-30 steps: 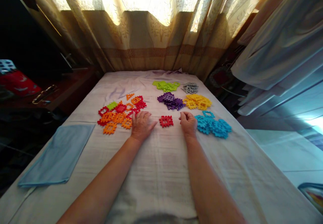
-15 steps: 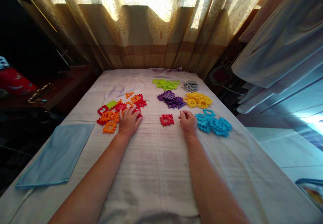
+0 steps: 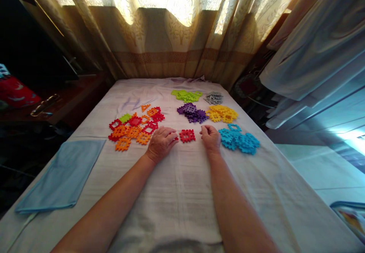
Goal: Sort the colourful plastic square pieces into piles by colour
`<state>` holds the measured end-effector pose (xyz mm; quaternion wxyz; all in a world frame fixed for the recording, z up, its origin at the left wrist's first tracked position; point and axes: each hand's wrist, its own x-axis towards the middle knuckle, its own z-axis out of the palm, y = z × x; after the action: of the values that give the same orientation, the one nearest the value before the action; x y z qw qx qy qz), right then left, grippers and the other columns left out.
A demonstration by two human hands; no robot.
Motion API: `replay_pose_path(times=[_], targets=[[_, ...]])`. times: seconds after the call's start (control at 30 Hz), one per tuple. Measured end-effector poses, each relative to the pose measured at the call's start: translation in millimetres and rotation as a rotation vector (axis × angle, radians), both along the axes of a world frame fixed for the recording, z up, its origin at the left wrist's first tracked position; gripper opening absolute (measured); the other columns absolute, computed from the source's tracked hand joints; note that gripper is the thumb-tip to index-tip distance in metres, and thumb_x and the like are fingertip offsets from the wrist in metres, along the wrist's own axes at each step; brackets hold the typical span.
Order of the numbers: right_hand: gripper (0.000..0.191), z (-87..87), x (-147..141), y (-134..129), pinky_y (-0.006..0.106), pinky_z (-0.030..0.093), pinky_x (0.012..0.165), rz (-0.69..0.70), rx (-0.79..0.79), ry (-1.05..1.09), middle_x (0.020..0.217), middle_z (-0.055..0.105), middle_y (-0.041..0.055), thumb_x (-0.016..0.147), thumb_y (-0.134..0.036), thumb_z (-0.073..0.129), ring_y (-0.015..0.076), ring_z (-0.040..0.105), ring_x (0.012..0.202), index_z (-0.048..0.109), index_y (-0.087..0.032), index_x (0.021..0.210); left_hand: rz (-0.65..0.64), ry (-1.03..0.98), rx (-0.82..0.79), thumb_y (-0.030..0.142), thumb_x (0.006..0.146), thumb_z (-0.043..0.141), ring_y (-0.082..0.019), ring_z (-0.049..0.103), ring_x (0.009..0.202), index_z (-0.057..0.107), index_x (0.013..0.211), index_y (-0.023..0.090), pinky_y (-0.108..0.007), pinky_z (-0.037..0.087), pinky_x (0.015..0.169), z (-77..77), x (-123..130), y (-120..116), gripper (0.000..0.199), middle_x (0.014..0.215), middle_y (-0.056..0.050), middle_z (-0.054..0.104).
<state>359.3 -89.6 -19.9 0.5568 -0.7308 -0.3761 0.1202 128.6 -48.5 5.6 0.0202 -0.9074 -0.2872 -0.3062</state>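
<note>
My left hand (image 3: 162,143) has its fingers closed on a red interlocking piece, of which only a small edge shows at the fingertips. Just right of those fingertips a square red lattice piece (image 3: 187,135) lies flat on the sheet. My right hand (image 3: 211,137) rests as a loose fist to the right of that square, with no piece showing in it. Left of my left hand spreads a mixed group of red pieces (image 3: 135,120) and orange pieces (image 3: 122,144), with a lime green piece (image 3: 125,117) among them.
Piles of blue (image 3: 242,141), yellow (image 3: 222,113), purple (image 3: 192,112), lime green (image 3: 186,95) and grey pieces (image 3: 213,98) lie at the right and back. A light blue cloth pouch (image 3: 61,175) lies at left. Behind hangs a curtain (image 3: 154,36).
My left hand has moved right, out of the red and orange group, to beside the red square, carrying a red piece. My right hand stays a fist in nearly the same place.
</note>
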Motion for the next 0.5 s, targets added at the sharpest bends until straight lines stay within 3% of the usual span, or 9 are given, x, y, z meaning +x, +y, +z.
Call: replay_pose_path(times=[0.1,0.23,0.37,0.5], targets=[[0.042,0.2,0.1,0.4,0.031,0.048,0.061,0.011,0.007,0.011,0.064,0.070,0.0052,0.076,-0.060,0.049,0.0199,0.063,0.058,0.063,-0.020,0.079,-0.082,0.011,-0.001,0.035,0.092,0.059,-0.021,0.061,0.112,0.070,0.103,0.026,-0.044,0.041,0.108,-1.4,26.6,-6.1,0.018,0.115,-0.006,0.070],[0.043,-0.5,0.7,1.3,0.031,0.049,0.061,0.019,0.012,0.034,0.063,0.070,0.0053,0.077,-0.060,0.048,0.0196,0.063,0.057,0.063,-0.020,0.078,-0.084,0.018,-0.042,0.036,0.092,0.060,-0.023,0.057,0.120,0.070,0.108,0.027,-0.047,0.038,0.111,-6.0,46.3,-4.4,0.021,0.125,-0.007,0.067],[0.042,-2.3,1.6,2.3,0.031,0.050,0.061,0.025,0.022,0.050,0.064,0.071,0.0053,0.078,-0.058,0.049,0.0195,0.064,0.059,0.064,-0.020,0.079,-0.024,0.015,-0.103,0.036,0.088,0.063,-0.026,0.052,0.128,0.064,0.121,0.026,-0.050,0.037,0.113,-9.4,41.0,-1.2,0.034,0.135,-0.010,0.062],[0.040,-3.1,2.2,2.4,0.031,0.050,0.061,0.027,0.018,0.050,0.064,0.071,0.0049,0.077,-0.058,0.049,0.0196,0.064,0.059,0.064,-0.020,0.079,0.088,-0.051,-0.141,0.030,0.090,0.059,-0.025,0.056,0.123,0.064,0.120,0.023,-0.047,0.040,0.110,-10.7,19.8,-0.8,0.032,0.129,-0.010,0.065]])
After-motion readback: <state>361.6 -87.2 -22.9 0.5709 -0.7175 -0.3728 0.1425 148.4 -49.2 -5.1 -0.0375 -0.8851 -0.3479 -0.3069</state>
